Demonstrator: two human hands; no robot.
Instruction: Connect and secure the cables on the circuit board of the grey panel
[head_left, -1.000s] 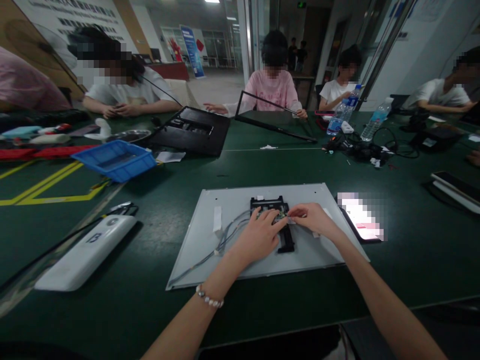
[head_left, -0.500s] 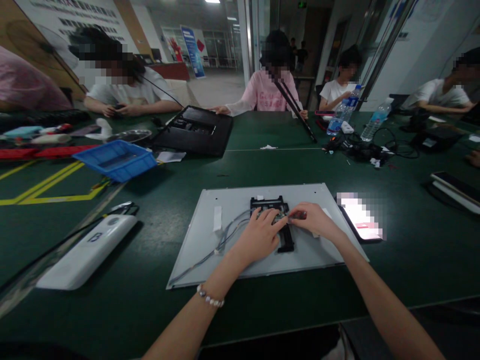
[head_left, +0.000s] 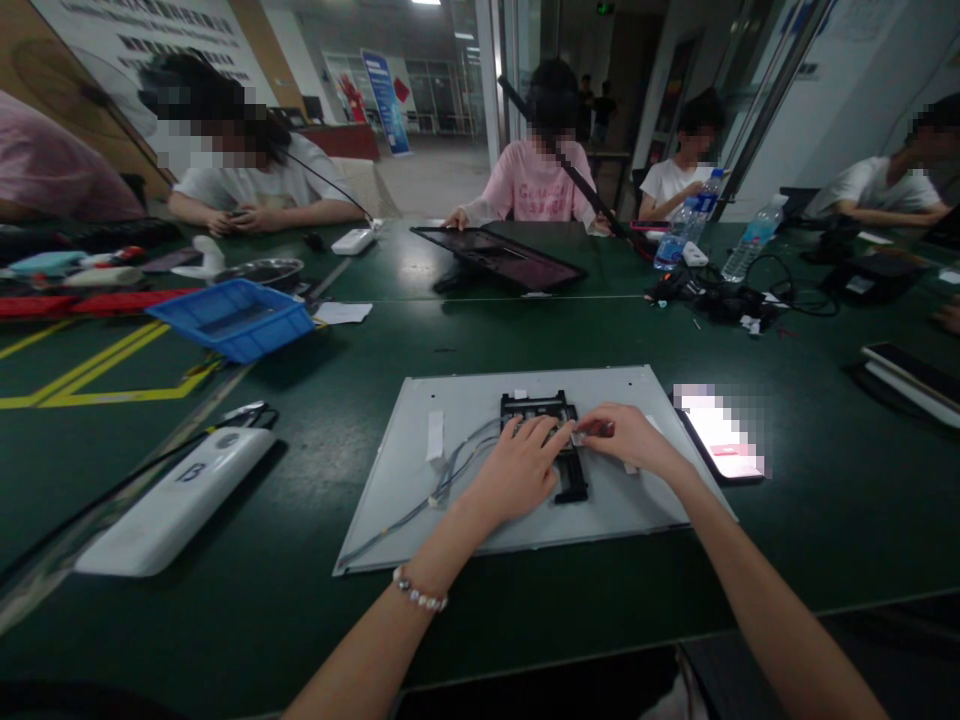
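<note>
A flat light-grey panel (head_left: 420, 400) lies on the green table in front of me. Near its middle sits a black bracket (head_left: 573, 484) with electronics partly under my fingers. My left hand (head_left: 521, 470) rests over the bracket's left part, palm down, fingers stretched out and holding nothing I can see. Thumb and fingers of my right hand (head_left: 626, 436) pinch together at the bracket's right side; a small pale piece shows at the fingertips, too small to name. A bundle of grey cables (head_left: 405, 518) runs from under my left hand to the panel's lower left corner.
A lit phone (head_left: 721, 432) lies right of the panel, a white power bank (head_left: 180, 500) with a cable to the left. Further off stand a blue bin (head_left: 236, 322) and bottles (head_left: 754, 238). Across the table a person holds a black frame (head_left: 517, 262) and a dark strip (head_left: 577, 180).
Both my hands stay at the bracket with hardly any shift. Across the table, the person has moved the black frame to the right and tilted it; the dark strip has swung too.
</note>
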